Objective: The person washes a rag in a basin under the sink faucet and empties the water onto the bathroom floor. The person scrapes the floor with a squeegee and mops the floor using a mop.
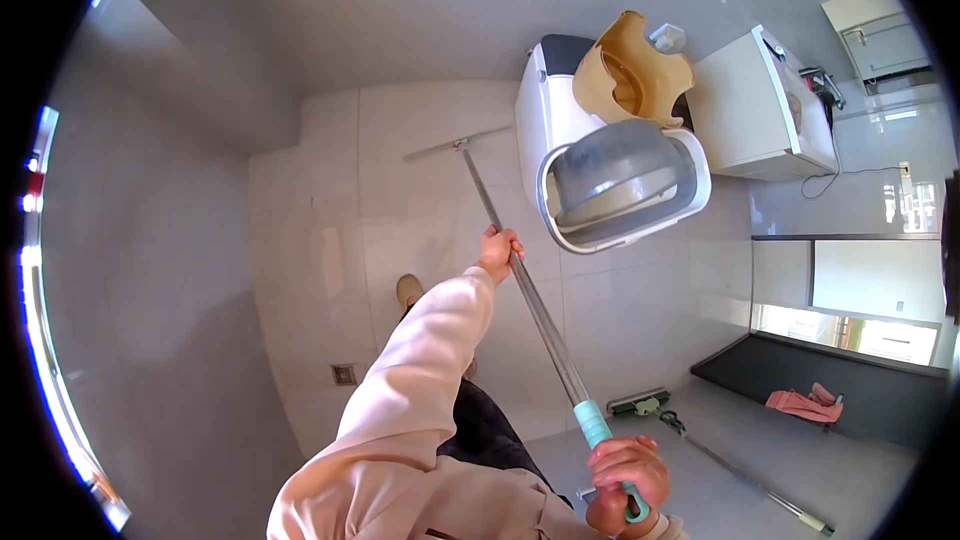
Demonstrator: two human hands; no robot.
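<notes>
Fingers of the left hand (500, 250) and right hand (627, 475) are gripping the squeegee (546, 328), its blade (435, 150) lying left of the white tub (701, 172). Seemingly, it is being guided over the floor (320, 240); the next stroke is calling for steady grips.

Pale tiled floor (315, 300) | squeegee blade (461, 144) on it | 1 square drain (343, 374) set in | tan shoe (408, 290)

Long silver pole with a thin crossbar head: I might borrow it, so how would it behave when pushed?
The long silver pole should stay stiff: it looks straight. Its thin crossbar head may twist, being joined near its middle. The shiny metal might feel slippery, though the mint-green grip probably helps.
</notes>
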